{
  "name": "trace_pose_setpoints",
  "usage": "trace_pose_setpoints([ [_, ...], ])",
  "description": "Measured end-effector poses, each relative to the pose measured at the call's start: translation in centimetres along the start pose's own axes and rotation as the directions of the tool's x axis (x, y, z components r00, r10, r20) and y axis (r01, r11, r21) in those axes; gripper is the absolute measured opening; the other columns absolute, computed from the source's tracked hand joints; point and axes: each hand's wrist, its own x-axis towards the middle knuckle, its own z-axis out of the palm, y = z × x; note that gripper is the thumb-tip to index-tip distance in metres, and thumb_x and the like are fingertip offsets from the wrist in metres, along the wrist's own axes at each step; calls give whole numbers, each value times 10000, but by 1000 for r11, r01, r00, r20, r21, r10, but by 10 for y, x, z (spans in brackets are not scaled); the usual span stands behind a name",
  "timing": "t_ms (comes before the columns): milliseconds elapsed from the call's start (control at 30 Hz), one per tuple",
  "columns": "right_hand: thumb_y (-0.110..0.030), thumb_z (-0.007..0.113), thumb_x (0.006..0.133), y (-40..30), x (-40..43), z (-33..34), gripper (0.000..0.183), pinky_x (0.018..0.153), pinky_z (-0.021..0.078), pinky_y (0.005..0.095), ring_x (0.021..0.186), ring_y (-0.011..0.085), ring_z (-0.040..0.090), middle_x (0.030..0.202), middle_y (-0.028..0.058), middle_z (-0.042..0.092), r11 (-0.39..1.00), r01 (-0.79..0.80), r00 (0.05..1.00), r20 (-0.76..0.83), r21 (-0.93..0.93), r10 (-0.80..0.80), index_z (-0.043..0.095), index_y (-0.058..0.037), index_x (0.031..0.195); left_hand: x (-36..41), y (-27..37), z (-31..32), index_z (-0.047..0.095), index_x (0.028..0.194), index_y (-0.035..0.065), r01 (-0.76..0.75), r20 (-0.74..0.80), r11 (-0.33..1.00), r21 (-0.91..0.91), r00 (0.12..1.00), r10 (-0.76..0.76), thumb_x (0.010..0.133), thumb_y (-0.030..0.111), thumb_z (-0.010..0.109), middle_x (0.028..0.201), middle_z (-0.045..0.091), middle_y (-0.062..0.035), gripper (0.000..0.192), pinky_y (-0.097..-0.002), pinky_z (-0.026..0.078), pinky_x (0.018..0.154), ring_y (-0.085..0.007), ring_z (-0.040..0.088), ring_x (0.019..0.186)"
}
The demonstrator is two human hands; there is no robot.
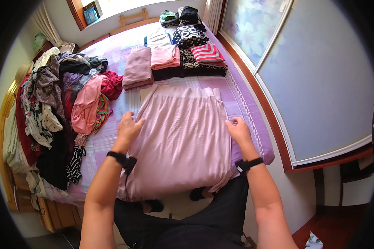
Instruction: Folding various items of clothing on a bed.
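A pale pink skirt [180, 137] with a wide waistband lies spread on the bed, its waistband towards the headboard and its lower end hanging at the near edge. Beside its left edge is my left hand [130, 124], thumb and fingers apart, holding nothing. My right hand [238, 127] is at the skirt's right edge with its fingers curled; whether they pinch any cloth cannot be told. Beyond the waistband lie a folded mauve cloth [138, 67], a folded pink garment [165, 57] and a red and grey striped garment [207, 54] on dark patterned cloth.
A large heap of loose clothes [50, 93] covers the left side of the bed [103, 149]. Further folded stacks, among them a dotted black and white one [190, 35], stand towards the wooden headboard [134, 20]. Sliding wardrobe doors [318, 87] rise along the right.
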Motion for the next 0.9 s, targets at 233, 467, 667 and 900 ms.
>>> trace_pose_setpoints([
  [233, -349, 714, 908, 4, 9, 45, 372, 860, 534, 448, 946, 368, 702, 953, 202, 722, 996, -77, 992, 95, -34, 80, 675, 3, 1022, 15, -33, 43, 660, 999, 37, 117, 47, 993, 26, 992, -119, 975, 276, 631, 1025, 690, -198, 242, -482, 501, 850, -399, 655, 978],
  [467, -270, 673, 964, 31, 6, 30, 261, 783, 531, 472, 871, 406, 694, 922, 222, 710, 1000, -1, 978, -210, -1, 0, 604, -35, 1054, 38, -73, 39, 626, 987, 23, 146, -126, 977, -157, 978, -167, 1022, 190, 546, 870, 690, -240, 189, -491, 501, 746, -421, 663, 807],
  [667, -400, 707, 885, 13, 22, 14, 432, 868, 535, 471, 965, 402, 698, 1018, 220, 724, 990, -94, 995, -37, -109, 91, 620, -56, 1131, 45, -49, 39, 573, 1097, 35, 239, -3, 947, 214, 970, -244, 972, 233, 542, 978, 691, -243, 237, -532, 519, 863, -459, 669, 983],
  [900, -487, 745, 839, -13, 110, 33, 558, 899, 538, 418, 1027, 343, 703, 1086, 212, 734, 989, -148, 981, 130, 12, 145, 690, 4, 1100, 93, -12, 58, 589, 1148, 65, -78, 33, 991, 108, 997, 75, 925, 312, 634, 1141, 614, -198, 336, -498, 495, 952, -413, 606, 1120],
])
